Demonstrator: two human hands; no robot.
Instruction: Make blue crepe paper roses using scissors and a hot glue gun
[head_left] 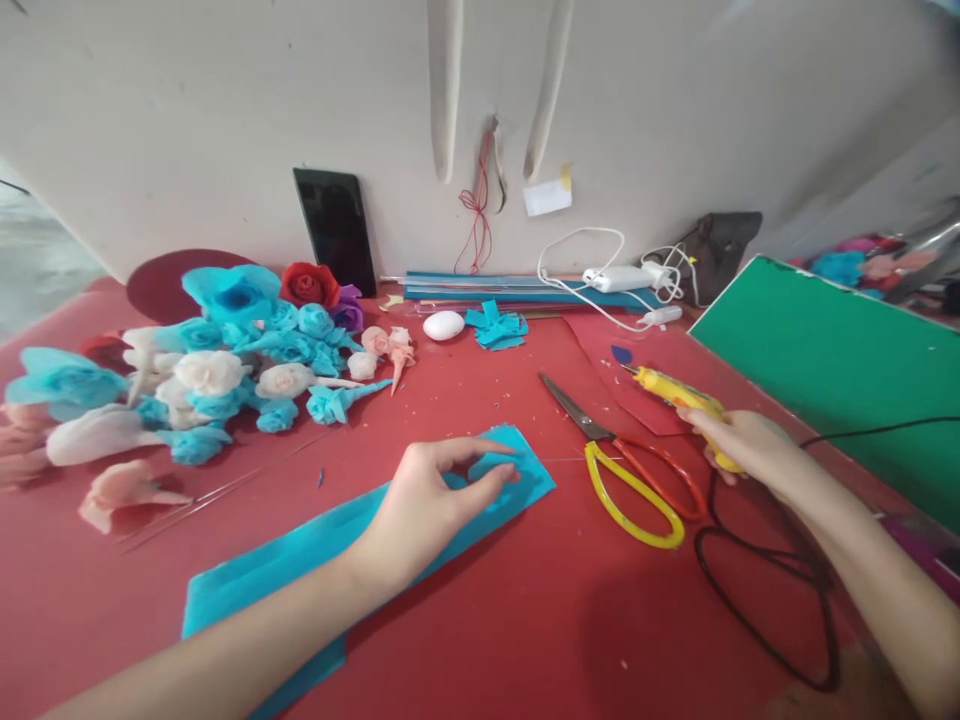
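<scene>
The left hand point(431, 500) lies over a flat strip of blue crepe paper point(296, 560), left of the scissors point(598, 431). Its fingers are softly bent; a narrow gap stands between thumb and index finger, and I cannot tell if they touch the paper. Right of the scissors, the right hand point(746, 445) has its fingers wrapped around a yellow plastic glue gun point(675, 392). Ruffled paper flowers point(214, 372) are heaped far left of the scissors.
</scene>
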